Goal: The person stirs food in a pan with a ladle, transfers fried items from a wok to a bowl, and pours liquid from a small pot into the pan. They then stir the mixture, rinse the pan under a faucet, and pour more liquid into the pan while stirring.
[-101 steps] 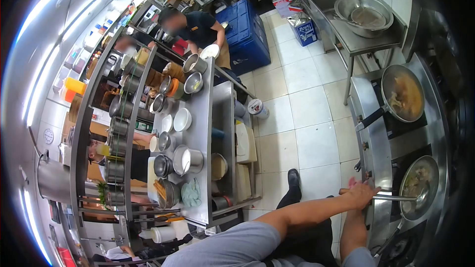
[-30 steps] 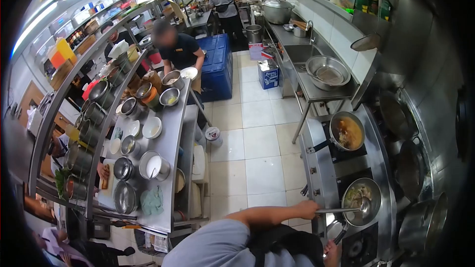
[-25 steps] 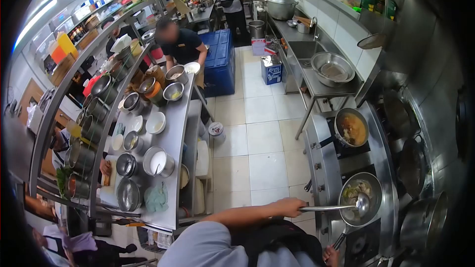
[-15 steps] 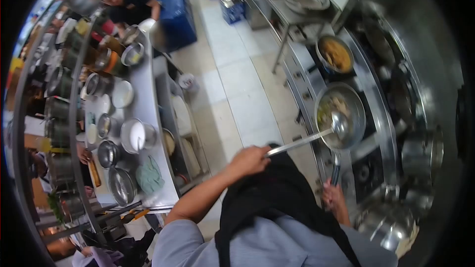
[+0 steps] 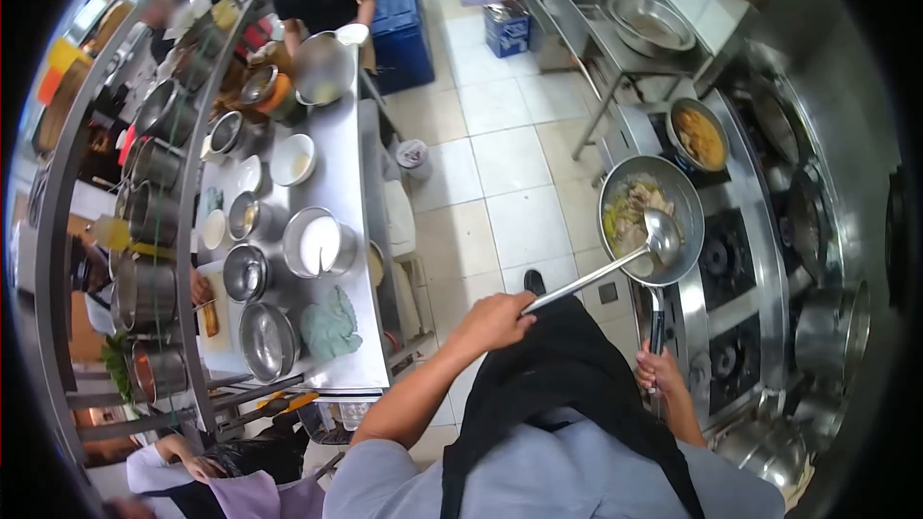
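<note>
My left hand is closed round the long metal handle of a ladle. The ladle's bowl lies inside a frying pan, against the food. Pale chunks of food with yellow-green pieces fill the far left part of this pan. My right hand grips the pan's black handle. The pan sits over the stove's front side, left of a bare burner. Beyond it, a second pan of orange-brown food stands on the stove.
Left of the aisle, a steel counter carries several bowls, a pot of white contents and a green cloth. A co-worker stands at its far end beside a blue bin. A small bucket is on the floor.
The frying pan, with the ladle in it, has shifted left off the burner toward the stove's front edge. My view has turned. The far co-worker is more upright.
</note>
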A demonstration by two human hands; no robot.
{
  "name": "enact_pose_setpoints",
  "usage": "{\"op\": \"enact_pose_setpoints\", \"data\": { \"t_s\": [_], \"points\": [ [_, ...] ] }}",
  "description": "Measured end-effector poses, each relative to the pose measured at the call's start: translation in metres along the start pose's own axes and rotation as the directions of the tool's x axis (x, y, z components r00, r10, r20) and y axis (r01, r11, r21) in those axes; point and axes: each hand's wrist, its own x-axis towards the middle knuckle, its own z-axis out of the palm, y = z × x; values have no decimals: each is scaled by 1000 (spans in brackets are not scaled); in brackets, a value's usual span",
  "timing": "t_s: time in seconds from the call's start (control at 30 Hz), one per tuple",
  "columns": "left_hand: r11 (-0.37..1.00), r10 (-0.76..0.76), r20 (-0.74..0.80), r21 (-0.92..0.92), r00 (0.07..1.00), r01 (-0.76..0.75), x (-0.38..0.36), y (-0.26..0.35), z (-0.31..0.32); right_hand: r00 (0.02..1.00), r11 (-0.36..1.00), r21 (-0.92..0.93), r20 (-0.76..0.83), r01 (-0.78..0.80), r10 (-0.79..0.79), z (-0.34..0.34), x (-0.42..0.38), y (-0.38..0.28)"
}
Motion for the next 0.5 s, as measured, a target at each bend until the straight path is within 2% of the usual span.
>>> {"op": "enact_pose_setpoints", "data": {
  "t_s": [0.23, 0.27, 0.3, 0.33, 0.43, 0.5],
  "points": [
    [994, -79, 11, -73, 997, 79, -22, -23, 18, 999, 997, -60, -20, -42, 41, 24, 20, 1],
    [994, -96, -22, -49, 995, 95, -24, -27, 15, 996, 996, -59, -64, -69, 65, 30, 21, -1],
    [991, -129, -24, -50, 991, 128, -27, -31, 16, 997, 996, -57, -12, -71, 70, 37, 22, -6],
    [996, -72, -102, -64, 992, 66, -32, -32, 17, 996, 995, -52, 38, -84, 86, 42, 29, -9],
    [989, -126, -141, -99, 982, 113, -45, -46, 31, 994, 991, -119, 82, -62, 72, 47, 51, -12],
    [990, -126, -241, -94, 962, 106, -40, -45, 28, 991, 982, -181, 110, -54, 74, 59, 61, -26]
  ]
}}
